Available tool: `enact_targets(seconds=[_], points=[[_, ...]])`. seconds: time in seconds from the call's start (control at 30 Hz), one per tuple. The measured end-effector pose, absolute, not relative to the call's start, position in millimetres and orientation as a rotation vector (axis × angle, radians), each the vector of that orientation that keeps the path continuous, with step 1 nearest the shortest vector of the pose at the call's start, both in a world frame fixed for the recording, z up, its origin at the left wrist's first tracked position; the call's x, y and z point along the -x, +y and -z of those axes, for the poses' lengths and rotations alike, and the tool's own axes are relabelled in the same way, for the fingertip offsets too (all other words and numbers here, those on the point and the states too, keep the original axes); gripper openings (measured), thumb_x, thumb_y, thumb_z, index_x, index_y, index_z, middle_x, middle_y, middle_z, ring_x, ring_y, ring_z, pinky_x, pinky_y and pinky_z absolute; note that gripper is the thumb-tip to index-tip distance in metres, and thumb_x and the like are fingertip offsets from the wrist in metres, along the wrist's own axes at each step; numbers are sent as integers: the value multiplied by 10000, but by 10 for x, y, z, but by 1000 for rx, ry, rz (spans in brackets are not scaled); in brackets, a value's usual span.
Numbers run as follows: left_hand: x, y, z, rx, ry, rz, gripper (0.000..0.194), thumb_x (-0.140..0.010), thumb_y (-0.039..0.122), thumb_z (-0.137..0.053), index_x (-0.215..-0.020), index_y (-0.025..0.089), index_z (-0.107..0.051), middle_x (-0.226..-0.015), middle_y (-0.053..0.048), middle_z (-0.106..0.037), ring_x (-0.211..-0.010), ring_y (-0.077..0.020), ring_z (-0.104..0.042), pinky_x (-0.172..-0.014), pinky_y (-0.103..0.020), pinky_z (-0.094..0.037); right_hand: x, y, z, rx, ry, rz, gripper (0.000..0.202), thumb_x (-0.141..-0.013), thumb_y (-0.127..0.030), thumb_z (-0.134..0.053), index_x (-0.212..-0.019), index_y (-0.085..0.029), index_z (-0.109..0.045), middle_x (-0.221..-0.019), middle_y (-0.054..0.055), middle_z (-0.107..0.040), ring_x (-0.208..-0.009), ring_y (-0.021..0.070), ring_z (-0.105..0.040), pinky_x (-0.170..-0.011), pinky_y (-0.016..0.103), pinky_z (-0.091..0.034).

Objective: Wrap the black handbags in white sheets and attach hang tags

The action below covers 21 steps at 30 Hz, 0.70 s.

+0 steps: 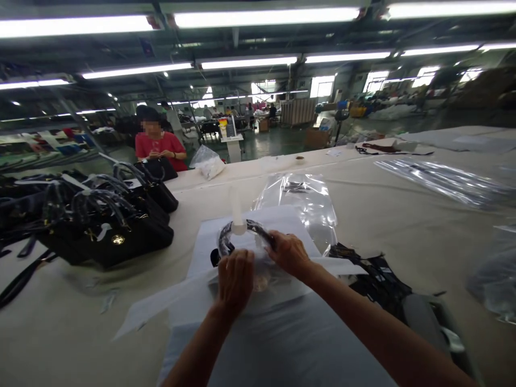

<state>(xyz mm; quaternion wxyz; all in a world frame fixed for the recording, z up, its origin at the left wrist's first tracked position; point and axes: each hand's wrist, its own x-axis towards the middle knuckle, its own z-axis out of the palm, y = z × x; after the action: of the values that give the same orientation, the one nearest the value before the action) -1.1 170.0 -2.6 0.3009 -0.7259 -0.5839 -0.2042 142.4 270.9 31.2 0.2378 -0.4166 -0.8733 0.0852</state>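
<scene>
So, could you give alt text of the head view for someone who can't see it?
A bare left hand and right hand flank a dark, curved, plastic-wrapped handle over a white sheet on a pale table. Black handbags crowd the left.

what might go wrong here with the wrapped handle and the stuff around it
The wrapped handle is between the left hand and the right hand, so an uneven pull might twist it or shift its clear wrap.

The white strip sticking out to the left could crease or get caught under the left forearm.

The right forearm passes close to the black items, so it might brush them out of place.
</scene>
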Motion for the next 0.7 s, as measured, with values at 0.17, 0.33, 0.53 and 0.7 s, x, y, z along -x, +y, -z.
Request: enact_targets(seconds=[0.17,0.33,0.53,0.7], points=[[-106,1626,539,2054,-1401,625,398,-862,142,-430,-1254,76,-431,-1190,-160,-566,-1198,-279,-451,-977,-413,-374,-1451,2728,-283,1168,-2356,-317,137,-793,-187,-517,-914,-188,-582,-802,36,-652,-761,182,-598,-702,271,-382],[-16,1963,584,2091,-1602,517,789,-773,388,-616,-1361,21,-240,-1361,-233,-396,-1311,-349,-287,-1034,-480,-316,-1432,2762,-357,1123,-2194,-540,101,-694,-186,-590,-791,-196,-562,-851,27,-586,-740,159,-540,-678,260,-388],[102,2155,359,2347,-1769,473,755,-626,400,-755,-1222,105,-398,-1131,-158,-550,-1059,-319,-495,-882,-464,-421,-1231,2807,-366,898,-1868,-1162,211,-675,-315,-660,-739,-199,-496,-604,-70,-448,-578,94,-402,-556,222,-331],[28,1975,288,2389,-1819,424,720,-615,420,-763,-1173,116,-426,-1000,-97,-555,-898,-278,-498,-795,-439,-418,-1168,2717,-369,785,-1188,-1656,418,-632,-446,-698,-512,-201,-381,-408,-89,-329,-393,58,-279,-421,232,-246]])
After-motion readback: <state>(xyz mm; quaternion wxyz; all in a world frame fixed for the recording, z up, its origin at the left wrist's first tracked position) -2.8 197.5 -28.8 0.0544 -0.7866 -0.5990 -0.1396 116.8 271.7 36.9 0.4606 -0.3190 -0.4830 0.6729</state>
